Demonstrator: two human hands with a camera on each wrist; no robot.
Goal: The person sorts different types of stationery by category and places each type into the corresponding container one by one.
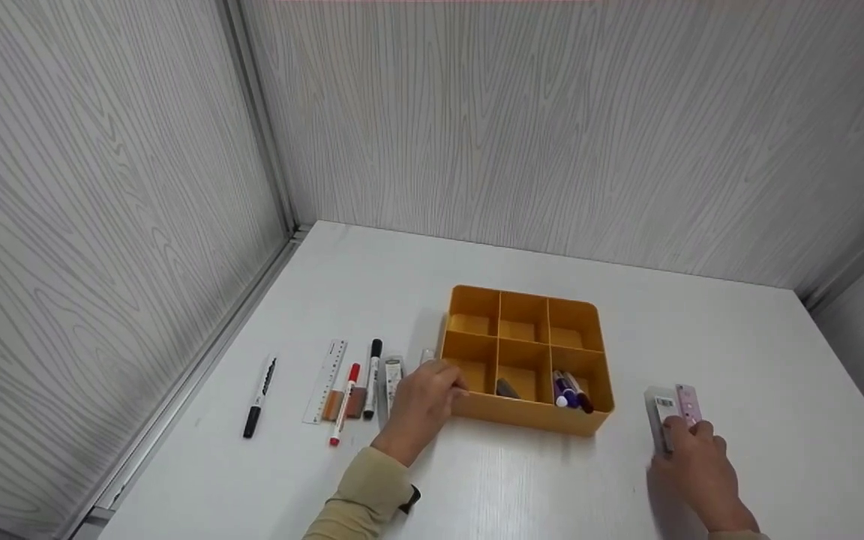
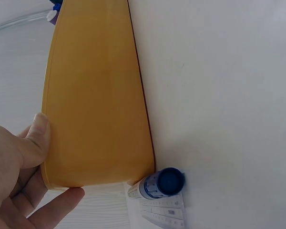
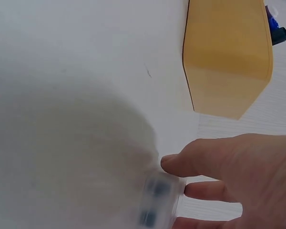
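My left hand (image 1: 423,401) grips the near left corner of a yellow compartment box (image 1: 522,415). In the left wrist view its thumb (image 2: 39,131) lies at the rim, with fingers round the end. Pens (image 1: 570,390) stick out of the near right compartment, and a dark grey piece (image 1: 506,388) sits in the near middle one. Right of the box, my right hand (image 1: 700,466) holds a small clear plastic case (image 1: 665,405) with a barcode label, thumb on one side and fingers on the other. A pink patterned strip (image 1: 688,403) lies close beside that case.
Left of the box lie a clear ruler (image 1: 325,380), a red-capped marker (image 1: 346,405), brown blocks (image 1: 355,403), a black-capped marker (image 1: 373,379) and a clear case (image 1: 393,373). A black pen (image 1: 259,396) lies farther left. Panels (image 1: 537,135) wall the table's back and sides.
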